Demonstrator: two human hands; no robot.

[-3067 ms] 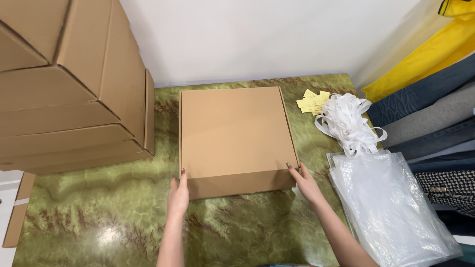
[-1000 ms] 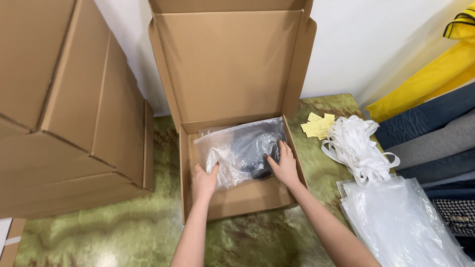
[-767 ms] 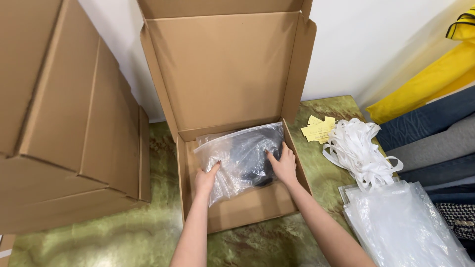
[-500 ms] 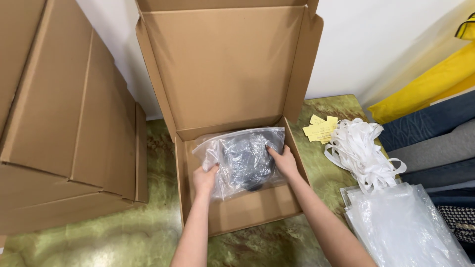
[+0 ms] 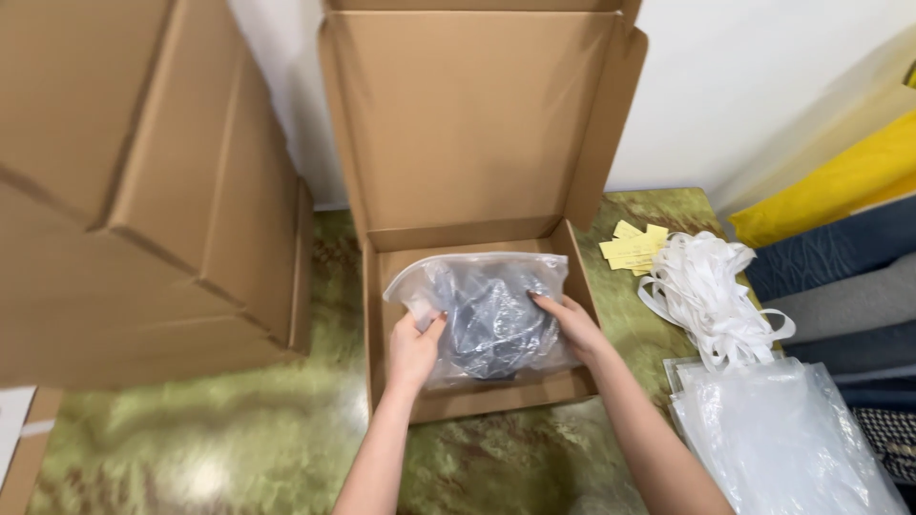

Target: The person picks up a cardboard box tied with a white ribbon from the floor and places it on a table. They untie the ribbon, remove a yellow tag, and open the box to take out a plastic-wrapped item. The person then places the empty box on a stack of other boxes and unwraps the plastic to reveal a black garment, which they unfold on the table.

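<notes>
Both hands, left hand (image 5: 412, 345) and right hand (image 5: 571, 324), are pinching the slippery bag (image 5: 487, 315) in the box (image 5: 477, 404); a loose grip risks it slipping.

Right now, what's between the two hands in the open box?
Head view: a clear plastic bag holding something dark lies between the left hand and the right hand, inside the cardboard box.

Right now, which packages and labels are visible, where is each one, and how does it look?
Open cardboard box: centre of the green table, brown, flat, lid raised.
Clear bag: inside the box, holding something dark, with the left hand and right hand on it.
Stacked boxes: left, brown.
Yellow tags: right of the box, small paper slips.
White ribbons: beside the tags.
Empty plastic bags: lower right, clear stack.
</notes>
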